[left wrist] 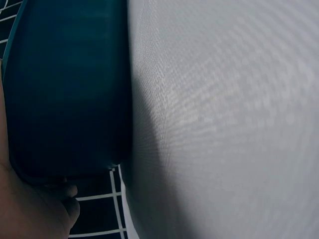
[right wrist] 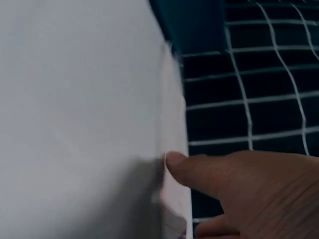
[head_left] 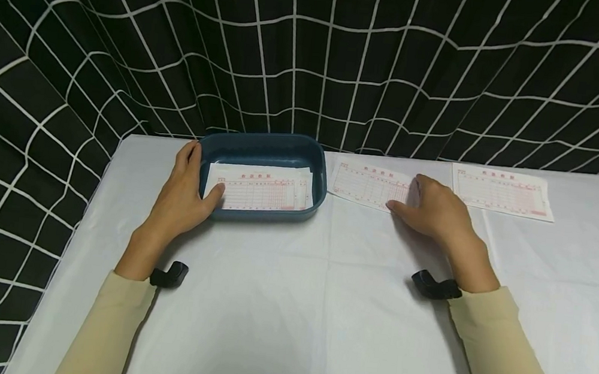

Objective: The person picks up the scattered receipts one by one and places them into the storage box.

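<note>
A blue plastic basin (head_left: 259,214) stands near the table's far edge with printed paper slips (head_left: 256,189) lying inside. My left hand (head_left: 186,191) grips its left end, thumb over the near rim and fingers round the outer wall; the left wrist view shows the basin's side (left wrist: 70,89) beside that hand. To the right of the basin lies a white form slip with red print (head_left: 367,184). My right hand (head_left: 435,209) holds this slip by its right end, thumb on the near edge and fingers at the far edge. In the right wrist view the thumb (right wrist: 192,168) meets the paper's edge.
Another red-printed form (head_left: 502,191) lies on the table, right of my right hand. A white cloth (head_left: 266,304) covers the table. Dark fabric with white grid lines (head_left: 312,50) rises behind the far edge and along the left side.
</note>
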